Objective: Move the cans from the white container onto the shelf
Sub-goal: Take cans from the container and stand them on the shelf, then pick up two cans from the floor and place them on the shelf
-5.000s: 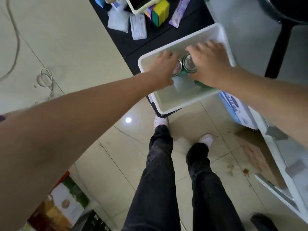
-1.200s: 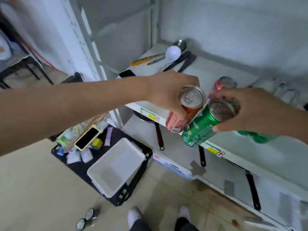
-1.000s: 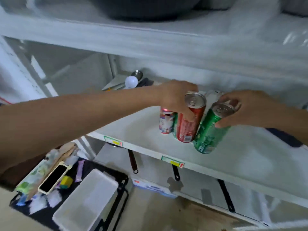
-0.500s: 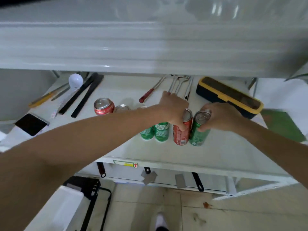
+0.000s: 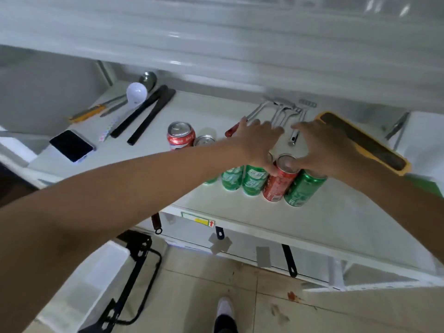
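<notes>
A red can (image 5: 278,185) and a green can (image 5: 303,189) stand side by side on the white shelf (image 5: 336,219), at the right end of a row with other green cans (image 5: 254,180). My left hand (image 5: 258,143) hovers over the red can with its fingers stretched forward and only the thumb touching it. My right hand (image 5: 323,147) lies over the green can's top, fingers spread, thumb on the red can's lid. Another red can (image 5: 180,138) and a silver-topped can (image 5: 204,140) stand further back. The white container (image 5: 91,284) is on the floor at lower left.
On the shelf lie a phone (image 5: 70,145), a light bulb (image 5: 136,93), black bars (image 5: 149,114), metal utensils (image 5: 286,111) and a yellow-edged case (image 5: 365,140). An upper shelf (image 5: 216,44) overhangs closely. A black rack (image 5: 141,255) stands by the container.
Both hands carried a red and a green can up from the container and set them in the row; since half a second ago the fingers have loosened and spread off the cans.
</notes>
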`<action>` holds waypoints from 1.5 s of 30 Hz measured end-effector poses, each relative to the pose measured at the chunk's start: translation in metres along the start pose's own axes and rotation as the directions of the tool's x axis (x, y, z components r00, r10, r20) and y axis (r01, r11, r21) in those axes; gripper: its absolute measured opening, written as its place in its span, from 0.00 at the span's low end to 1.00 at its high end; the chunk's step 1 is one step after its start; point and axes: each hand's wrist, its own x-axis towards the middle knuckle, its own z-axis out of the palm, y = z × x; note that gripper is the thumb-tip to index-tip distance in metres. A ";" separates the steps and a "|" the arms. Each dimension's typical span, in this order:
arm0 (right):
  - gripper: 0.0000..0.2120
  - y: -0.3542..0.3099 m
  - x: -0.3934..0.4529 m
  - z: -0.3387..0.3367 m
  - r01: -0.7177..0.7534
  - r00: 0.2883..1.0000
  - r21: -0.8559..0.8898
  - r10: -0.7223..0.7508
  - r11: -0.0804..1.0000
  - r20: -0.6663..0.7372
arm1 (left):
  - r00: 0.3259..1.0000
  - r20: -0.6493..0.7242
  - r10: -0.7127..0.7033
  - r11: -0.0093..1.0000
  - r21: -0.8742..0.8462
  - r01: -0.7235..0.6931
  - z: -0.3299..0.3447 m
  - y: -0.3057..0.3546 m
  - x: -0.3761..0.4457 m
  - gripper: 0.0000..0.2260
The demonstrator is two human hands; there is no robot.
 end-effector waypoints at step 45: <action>0.29 -0.702 -0.230 0.861 0.877 0.300 0.170 -0.789 0.449 0.537 | 0.040 0.553 -0.832 -0.261 -0.454 0.852 0.866 -0.254 -0.659 0.31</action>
